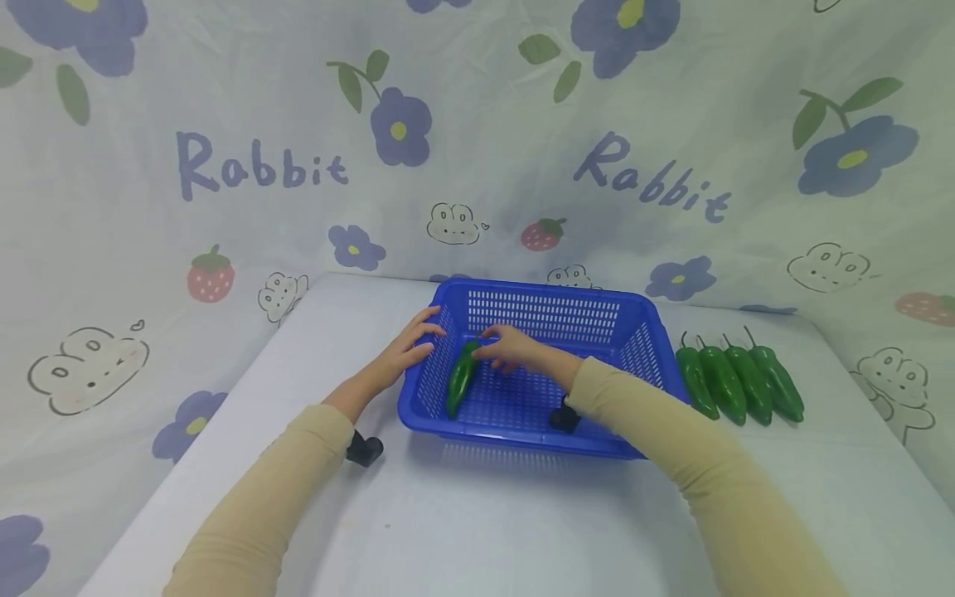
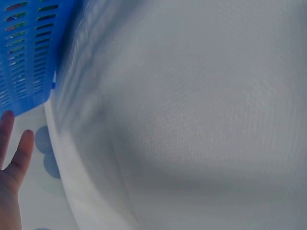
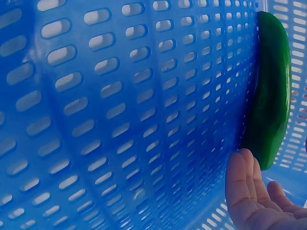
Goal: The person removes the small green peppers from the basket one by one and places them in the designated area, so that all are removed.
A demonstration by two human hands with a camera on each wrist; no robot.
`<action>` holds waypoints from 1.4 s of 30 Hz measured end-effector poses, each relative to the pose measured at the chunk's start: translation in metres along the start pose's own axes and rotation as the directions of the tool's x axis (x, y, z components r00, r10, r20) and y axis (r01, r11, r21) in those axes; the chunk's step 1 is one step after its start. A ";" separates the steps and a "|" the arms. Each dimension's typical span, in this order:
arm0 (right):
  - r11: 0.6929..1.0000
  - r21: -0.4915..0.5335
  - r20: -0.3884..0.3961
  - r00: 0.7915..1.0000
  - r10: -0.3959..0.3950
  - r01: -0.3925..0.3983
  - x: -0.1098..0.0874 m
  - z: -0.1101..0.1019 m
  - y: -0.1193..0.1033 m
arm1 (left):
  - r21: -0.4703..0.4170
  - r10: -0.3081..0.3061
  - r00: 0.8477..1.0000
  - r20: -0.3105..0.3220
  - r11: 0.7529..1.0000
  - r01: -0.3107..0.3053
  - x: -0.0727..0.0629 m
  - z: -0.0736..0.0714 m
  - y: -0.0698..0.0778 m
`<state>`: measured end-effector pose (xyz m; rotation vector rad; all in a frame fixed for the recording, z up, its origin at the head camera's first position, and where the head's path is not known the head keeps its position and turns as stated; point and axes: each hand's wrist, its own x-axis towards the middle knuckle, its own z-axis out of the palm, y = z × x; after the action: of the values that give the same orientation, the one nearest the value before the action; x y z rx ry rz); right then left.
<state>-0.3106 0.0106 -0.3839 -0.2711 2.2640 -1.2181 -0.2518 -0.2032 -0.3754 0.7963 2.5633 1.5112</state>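
A green chili pepper [image 1: 462, 380] lies lengthwise along the left inner wall of a blue plastic basket [image 1: 515, 435]. My right hand [image 1: 511, 348] reaches into the basket at the pepper's far end, fingers loosely bent and spread. In the right wrist view, fingertips of the right hand [image 3: 254, 196] are right at the end of the pepper [image 3: 273, 91], with its stem hidden. Spread fingers of my left hand [image 1: 406, 352] rest against the basket's left rim. The left wrist view shows two fingers of the left hand [image 2: 14, 167] beside the basket [image 2: 36, 62].
Several green peppers [image 1: 739, 383] lie side by side on the white table [image 1: 477, 522], right of the basket, stems pointing away. A patterned cloth [image 1: 477, 166] hangs behind the table. Black wrist-camera mounts show at the left wrist [image 1: 364, 450] and right wrist [image 1: 564, 416].
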 end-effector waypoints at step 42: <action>0.994 0.083 0.127 0.989 -0.077 0.066 0.011 0.025 0.003 | -0.008 0.034 0.999 -0.016 0.999 -0.034 0.002 0.001 -0.014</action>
<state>-0.3056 -0.0100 -0.4018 -0.3934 2.1059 -1.2847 -0.2592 -0.2067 -0.3873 0.8347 2.5661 1.5424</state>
